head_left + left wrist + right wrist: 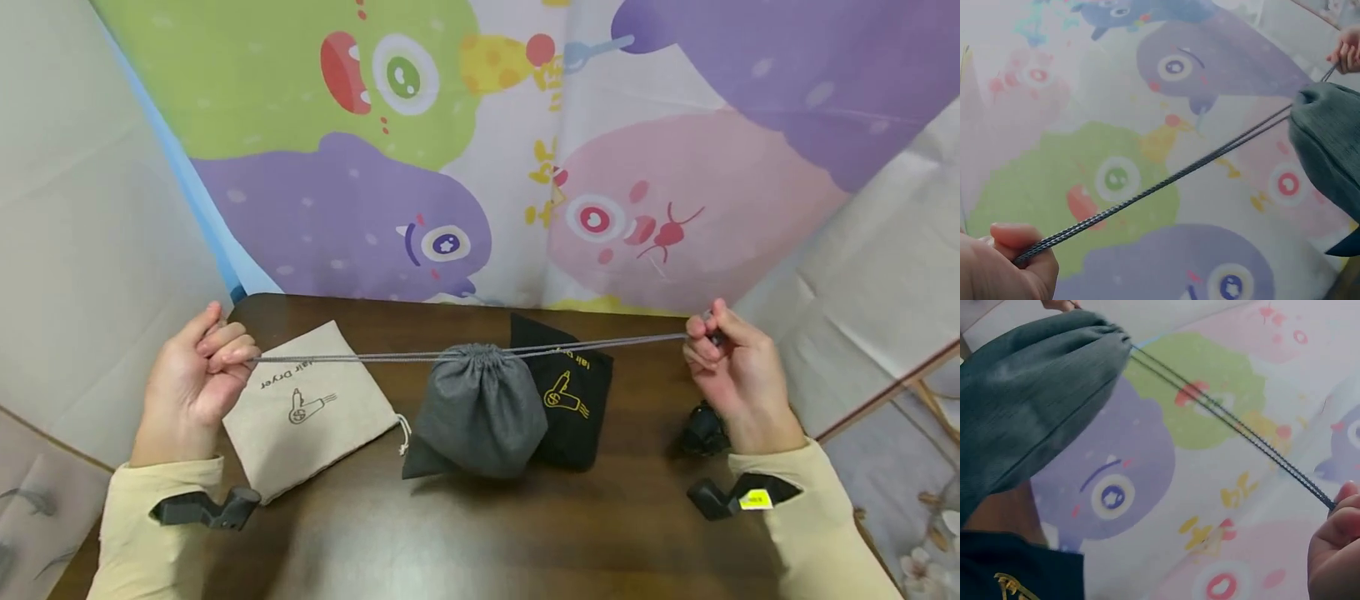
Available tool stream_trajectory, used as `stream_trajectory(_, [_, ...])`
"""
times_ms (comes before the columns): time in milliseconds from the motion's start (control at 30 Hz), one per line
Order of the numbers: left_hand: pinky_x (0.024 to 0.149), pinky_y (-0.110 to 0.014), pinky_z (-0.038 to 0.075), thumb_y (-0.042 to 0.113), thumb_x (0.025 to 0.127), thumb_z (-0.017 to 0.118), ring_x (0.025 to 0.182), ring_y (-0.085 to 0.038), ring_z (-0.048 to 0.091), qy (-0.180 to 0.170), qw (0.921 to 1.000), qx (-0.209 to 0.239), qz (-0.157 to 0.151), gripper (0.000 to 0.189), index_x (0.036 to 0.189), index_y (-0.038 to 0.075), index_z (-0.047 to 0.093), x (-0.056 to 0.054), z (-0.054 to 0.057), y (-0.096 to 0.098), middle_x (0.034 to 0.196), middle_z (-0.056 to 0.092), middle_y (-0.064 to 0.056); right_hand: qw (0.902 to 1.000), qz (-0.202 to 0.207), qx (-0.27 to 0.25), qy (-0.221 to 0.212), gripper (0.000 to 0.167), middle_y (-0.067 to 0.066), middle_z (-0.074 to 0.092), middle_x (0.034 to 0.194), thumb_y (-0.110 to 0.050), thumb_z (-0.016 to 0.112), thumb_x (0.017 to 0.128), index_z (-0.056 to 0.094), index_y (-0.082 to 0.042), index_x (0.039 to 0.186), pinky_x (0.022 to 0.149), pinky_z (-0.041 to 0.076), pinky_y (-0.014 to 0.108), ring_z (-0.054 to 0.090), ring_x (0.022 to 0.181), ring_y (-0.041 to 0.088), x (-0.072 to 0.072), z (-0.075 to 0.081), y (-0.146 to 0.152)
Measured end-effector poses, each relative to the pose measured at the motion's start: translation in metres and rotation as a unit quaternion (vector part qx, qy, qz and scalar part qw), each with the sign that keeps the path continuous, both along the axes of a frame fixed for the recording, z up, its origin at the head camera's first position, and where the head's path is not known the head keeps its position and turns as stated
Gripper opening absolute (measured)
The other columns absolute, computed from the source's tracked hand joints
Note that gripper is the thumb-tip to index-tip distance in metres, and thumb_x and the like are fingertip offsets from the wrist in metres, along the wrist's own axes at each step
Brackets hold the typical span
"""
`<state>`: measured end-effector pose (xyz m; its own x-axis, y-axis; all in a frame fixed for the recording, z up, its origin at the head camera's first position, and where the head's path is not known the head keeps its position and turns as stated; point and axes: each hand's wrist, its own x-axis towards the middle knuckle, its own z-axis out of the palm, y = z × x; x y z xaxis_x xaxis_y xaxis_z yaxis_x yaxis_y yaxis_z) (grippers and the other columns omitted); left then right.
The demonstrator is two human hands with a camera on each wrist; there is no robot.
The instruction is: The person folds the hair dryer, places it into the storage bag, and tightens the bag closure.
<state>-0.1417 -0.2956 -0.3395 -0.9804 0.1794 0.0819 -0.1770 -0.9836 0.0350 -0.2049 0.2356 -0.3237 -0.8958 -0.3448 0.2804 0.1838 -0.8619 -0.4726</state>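
A dark grey drawstring bag hangs bunched at its neck in the middle of the head view, with something bulky filling it. Its cords stretch taut to both sides. My left hand grips the cord ends on the left, fingers curled round them; the doubled cord runs up to the bag in the left wrist view. On the other side my right hand holds the opposite cord ends, also with curled fingers. In the right wrist view the two strands reach from the bag's gathered mouth to that hand.
On the brown table, a beige pouch printed "Hair Dryer" lies at left. A black pouch with yellow print lies behind the grey bag. Some black object sits by my right wrist. A cartoon-printed sheet hangs behind.
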Motion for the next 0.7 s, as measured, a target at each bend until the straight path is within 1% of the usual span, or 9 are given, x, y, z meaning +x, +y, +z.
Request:
stream_trajectory(100, [0.058, -0.019, 0.014, 0.024, 0.108, 0.028, 0.052, -0.007, 0.010, 0.027, 0.9992, -0.016, 0.023, 0.043, 0.073, 0.001, 0.038, 0.002, 0.011, 0.001, 0.054, 0.017, 0.001, 0.9999, 0.007, 0.006, 0.014, 0.047, 0.023, 0.063, 0.076, -0.011, 0.024, 0.107, 0.056, 0.013, 0.082, 0.051, 0.007, 0.019, 0.028, 0.051, 0.019, 0.004, 0.009, 0.000])
stream_trajectory(167, [0.057, -0.020, 0.015, 0.022, 0.108, 0.030, 0.050, -0.007, 0.011, 0.041, 0.9973, -0.033, 0.051, 0.043, 0.072, 0.001, 0.038, 0.004, 0.020, 0.001, 0.054, 0.018, 0.000, 0.9997, 0.001, 0.013, 0.022, 0.048, 0.024, 0.063, 0.075, -0.011, 0.024, 0.107, 0.057, 0.014, 0.082, 0.052, 0.008, 0.019, 0.031, 0.051, 0.020, 0.005, 0.016, -0.001])
stream_trajectory(200, [0.055, -0.021, 0.016, 0.021, 0.107, 0.031, 0.049, -0.008, 0.011, 0.043, 0.9953, -0.047, 0.073, 0.041, 0.072, 0.001, 0.038, 0.004, 0.024, 0.001, 0.054, 0.018, 0.000, 0.9996, -0.003, 0.016, 0.022, 0.048, 0.024, 0.064, 0.075, -0.010, 0.024, 0.107, 0.057, 0.014, 0.082, 0.052, 0.008, 0.019, 0.032, 0.050, 0.020, 0.005, 0.020, -0.002])
stream_trajectory(300, [0.046, -0.025, 0.029, 0.017, 0.106, 0.037, 0.047, -0.010, 0.014, 0.037, 0.9834, -0.099, 0.148, 0.037, 0.073, 0.001, 0.039, 0.004, 0.036, 0.000, 0.054, 0.020, -0.002, 0.9986, -0.030, 0.041, 0.012, 0.043, 0.023, 0.062, 0.072, -0.008, 0.028, 0.106, 0.057, 0.012, 0.081, 0.050, 0.015, 0.020, 0.037, 0.048, 0.021, 0.000, 0.032, -0.006])
stream_trajectory(400, [0.044, -0.035, 0.044, 0.013, 0.104, 0.041, 0.043, -0.014, 0.021, 0.010, 0.9697, -0.145, 0.197, 0.030, 0.077, 0.001, 0.040, -0.002, 0.045, -0.001, 0.054, 0.027, -0.005, 0.9941, -0.073, 0.080, -0.008, 0.036, 0.021, 0.062, 0.069, -0.004, 0.036, 0.104, 0.058, 0.011, 0.080, 0.046, 0.032, 0.021, 0.049, 0.049, 0.023, -0.010, 0.042, -0.012])
stream_trajectory(467, [0.047, -0.038, 0.048, 0.013, 0.104, 0.043, 0.042, -0.016, 0.027, -0.010, 0.9642, -0.165, 0.207, 0.027, 0.079, 0.001, 0.041, -0.009, 0.048, -0.001, 0.054, 0.032, -0.007, 0.9894, -0.096, 0.108, -0.015, 0.033, 0.020, 0.063, 0.068, -0.004, 0.042, 0.102, 0.059, 0.010, 0.078, 0.049, 0.044, 0.024, 0.057, 0.052, 0.023, -0.018, 0.047, -0.018])
stream_trajectory(533, [0.048, -0.038, 0.048, 0.013, 0.103, 0.045, 0.041, -0.018, 0.032, -0.027, 0.9595, -0.180, 0.215, 0.028, 0.078, 0.002, 0.041, -0.015, 0.050, -0.002, 0.053, 0.037, -0.007, 0.9837, -0.115, 0.138, -0.008, 0.033, 0.019, 0.066, 0.068, -0.007, 0.046, 0.101, 0.059, 0.009, 0.075, 0.052, 0.052, 0.026, 0.062, 0.054, 0.023, -0.026, 0.050, -0.025])
stream_trajectory(600, [0.049, -0.038, 0.048, 0.014, 0.103, 0.046, 0.040, -0.018, 0.034, -0.041, 0.9533, -0.194, 0.228, 0.029, 0.077, 0.002, 0.040, -0.022, 0.050, -0.003, 0.053, 0.039, -0.007, 0.9803, -0.120, 0.157, 0.007, 0.031, 0.019, 0.067, 0.069, -0.009, 0.049, 0.100, 0.058, 0.008, 0.075, 0.054, 0.055, 0.026, 0.065, 0.055, 0.024, -0.034, 0.052, -0.032])
stream_trajectory(700, [0.050, -0.037, 0.048, 0.014, 0.102, 0.048, 0.040, -0.018, 0.033, -0.050, 0.9443, -0.213, 0.245, 0.031, 0.075, 0.002, 0.040, -0.031, 0.048, -0.005, 0.054, 0.041, -0.007, 0.9765, -0.121, 0.176, 0.027, 0.029, 0.018, 0.068, 0.071, -0.011, 0.052, 0.099, 0.056, 0.006, 0.075, 0.055, 0.057, 0.028, 0.068, 0.055, 0.025, -0.045, 0.052, -0.038])
